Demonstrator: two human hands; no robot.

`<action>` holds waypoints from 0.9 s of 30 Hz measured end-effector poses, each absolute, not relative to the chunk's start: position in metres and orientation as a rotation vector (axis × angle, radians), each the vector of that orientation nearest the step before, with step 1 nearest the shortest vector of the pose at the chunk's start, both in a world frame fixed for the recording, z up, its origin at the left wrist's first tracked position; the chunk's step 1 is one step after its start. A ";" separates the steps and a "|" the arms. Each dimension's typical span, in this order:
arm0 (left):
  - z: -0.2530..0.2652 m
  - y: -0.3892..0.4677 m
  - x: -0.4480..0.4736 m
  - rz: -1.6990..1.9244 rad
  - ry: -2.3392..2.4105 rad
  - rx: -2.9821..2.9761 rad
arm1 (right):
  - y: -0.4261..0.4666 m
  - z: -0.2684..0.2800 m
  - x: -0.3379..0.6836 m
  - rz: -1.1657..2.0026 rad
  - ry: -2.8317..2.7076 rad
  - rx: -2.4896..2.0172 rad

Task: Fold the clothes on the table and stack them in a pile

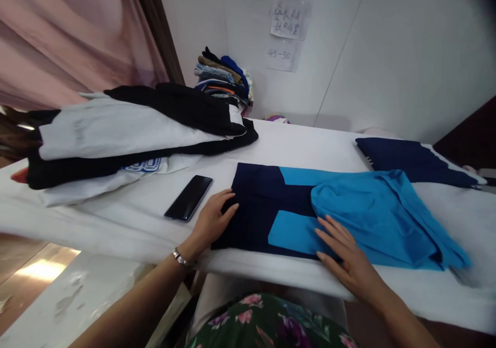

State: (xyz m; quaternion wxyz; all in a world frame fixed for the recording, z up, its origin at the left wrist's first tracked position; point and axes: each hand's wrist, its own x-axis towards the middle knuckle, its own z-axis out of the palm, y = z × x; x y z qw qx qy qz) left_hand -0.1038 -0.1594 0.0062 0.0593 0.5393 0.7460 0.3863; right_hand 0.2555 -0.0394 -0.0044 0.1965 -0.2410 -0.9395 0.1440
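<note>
A navy and bright blue garment (256,198) lies partly folded across the white-covered table, its blue hooded-looking end bunched to the right. My left hand (214,214) rests at the garment's left edge, fingers stretched out and touching the navy cloth. Over the lower blue panel lies my right hand (341,252), its fingers spread flat on the fabric near the fold. Neither hand grips anything that I can see. Just left of my left hand is a black smartphone (189,198), lying flat with its screen dark.
Black and grey clothes (116,126) are heaped at the left of the white tablecloth (302,144). A folded clothing stack (222,82) stands by the wall at the back. To the right lie a navy garment (403,159) and a grey one (457,219). Handwritten paper notes (289,20) hang on the wall.
</note>
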 end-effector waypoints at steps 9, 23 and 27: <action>0.010 -0.138 -0.118 0.946 2.360 1.283 | -0.010 0.018 0.172 0.395 -2.681 -0.656; 0.000 -0.134 -0.120 1.318 2.220 1.351 | 0.014 0.025 0.049 0.307 -2.948 -0.597; -0.001 -0.133 -0.119 1.354 2.114 1.492 | 0.014 0.026 0.031 0.270 -2.944 -0.627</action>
